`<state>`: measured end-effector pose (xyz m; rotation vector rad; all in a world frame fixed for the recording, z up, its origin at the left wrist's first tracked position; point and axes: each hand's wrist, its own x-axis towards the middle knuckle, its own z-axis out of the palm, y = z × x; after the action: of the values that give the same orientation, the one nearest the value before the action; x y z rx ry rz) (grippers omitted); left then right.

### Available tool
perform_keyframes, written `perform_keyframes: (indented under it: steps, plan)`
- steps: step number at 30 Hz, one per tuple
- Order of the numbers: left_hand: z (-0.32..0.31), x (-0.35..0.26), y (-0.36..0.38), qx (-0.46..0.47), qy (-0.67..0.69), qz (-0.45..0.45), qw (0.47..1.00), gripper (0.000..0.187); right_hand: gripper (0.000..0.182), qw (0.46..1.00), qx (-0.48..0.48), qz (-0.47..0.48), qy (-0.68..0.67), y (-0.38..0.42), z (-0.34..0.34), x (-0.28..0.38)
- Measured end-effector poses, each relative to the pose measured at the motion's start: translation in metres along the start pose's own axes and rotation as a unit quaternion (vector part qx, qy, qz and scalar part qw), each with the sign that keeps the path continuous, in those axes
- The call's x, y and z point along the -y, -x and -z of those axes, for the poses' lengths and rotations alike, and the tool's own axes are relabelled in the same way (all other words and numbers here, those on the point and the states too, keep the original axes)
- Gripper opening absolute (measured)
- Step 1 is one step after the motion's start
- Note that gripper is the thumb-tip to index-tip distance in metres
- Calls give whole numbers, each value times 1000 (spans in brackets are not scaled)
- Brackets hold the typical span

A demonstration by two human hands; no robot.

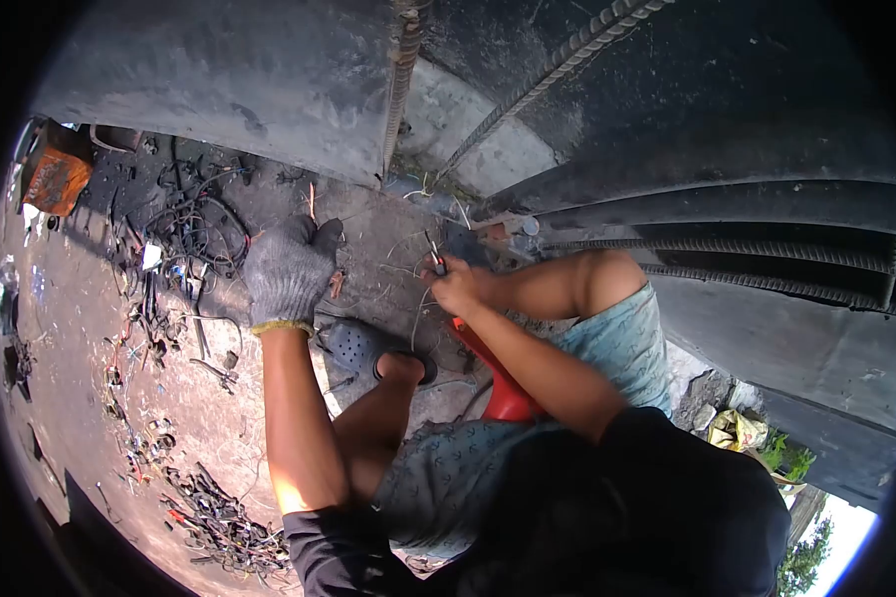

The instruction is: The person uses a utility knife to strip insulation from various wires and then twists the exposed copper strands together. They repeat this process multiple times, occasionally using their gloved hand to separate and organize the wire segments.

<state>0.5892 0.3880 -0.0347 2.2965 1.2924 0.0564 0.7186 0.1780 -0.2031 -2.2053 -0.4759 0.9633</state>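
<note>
My left hand (291, 274), in a grey knitted glove with a yellow cuff edge, hovers left of centre over the ground. Its fingers look curled under and the thumb stands to the right; whatever they hold is hidden. My bare right hand (455, 287) is closed around a slim blade-like tool (436, 261) whose narrow tip points up and away from me. Its exact kind is too small to tell. Thin pale wire strands (415, 318) run over the concrete beside the right hand. A dark perforated clog (353, 346) is on my foot, below the left hand.
Tangled black cables (204, 224) and scattered scraps lie to the left, with a heap of cut wire pieces (224, 517) nearer me. An orange box-like object (58, 171) stands far left. Large dark panels with ribbed bars (558, 70) rise ahead and right. A red seat (508, 393) is under me.
</note>
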Motion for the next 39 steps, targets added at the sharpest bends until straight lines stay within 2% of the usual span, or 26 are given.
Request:
perform_keyframes:
  steps: [1,3,4,5,7,9,10,12,13,15,16,17,19,20,22,24,27,29,30,32,34,36,37,39]
  plan:
    - [-1,-1,6,1,-1,-1,1000,37,34,1000,0,-1,-1,-1,3,6]
    - [-2,-5,18,88,-12,-39,995,42,34,986,-142,51,64,-3,16,22]
    - [-7,-5,22,141,-52,-53,987,43,36,996,-76,-35,27,-5,28,37]
    - [-11,-6,27,141,-49,-53,987,43,36,996,-76,-35,29,-9,30,41]
    - [-16,-19,39,269,-59,-112,955,42,39,978,-202,32,29,-16,29,45]
    - [-36,-23,40,289,-77,-114,947,38,34,978,-198,56,33,-20,32,55]
    - [-40,-24,39,312,-97,-119,937,36,31,978,-193,25,-81,-27,28,54]
    - [-45,-20,31,292,-94,-84,948,35,34,936,-179,-40,-301,-43,23,49]
    - [-47,-17,25,271,-96,-50,956,34,34,938,-178,-41,-295,-48,22,52]
    - [-55,-4,12,244,-71,-20,967,32,28,902,-184,19,-389,-62,22,60]
    - [-56,1,6,233,-70,3,970,36,32,899,-191,-26,-394,-54,29,89]
    - [-58,3,2,222,-69,26,972,40,32,901,-191,-29,-389,-62,32,88]
    - [-65,4,-3,214,-47,42,975,38,30,904,-191,78,-374,-83,40,92]
    - [-68,6,-5,199,-29,58,978,37,30,907,-188,77,-368,-87,45,97]
    - [-85,8,-10,194,-12,50,980,37,25,924,-98,5,-369,-98,54,104]
    - [-106,9,-9,192,8,43,980,36,22,931,-68,-22,-358,-111,50,104]
    - [-134,3,-8,211,34,87,973,38,15,935,-38,-80,-343,-131,53,103]
    - [-155,0,-6,178,172,100,964,40,15,957,8,-117,-266,-132,53,112]
    - [-162,-5,-7,184,173,103,962,40,15,962,11,-104,-253,-131,53,114]
    - [-158,-30,-15,161,410,175,880,44,15,967,14,-105,-233,-133,54,113]
    - [-164,-49,-27,158,414,185,877,43,14,970,10,-110,-217,-130,57,107]
    - [-160,-66,-37,146,412,188,879,37,10,971,-74,-85,-211,-134,54,106]
    - [-172,-66,-39,150,412,186,879,37,10,970,-78,-87,-211,-146,54,92]
    - [-205,-61,-39,101,545,238,798,32,29,997,-60,-2,-41,-175,52,55]
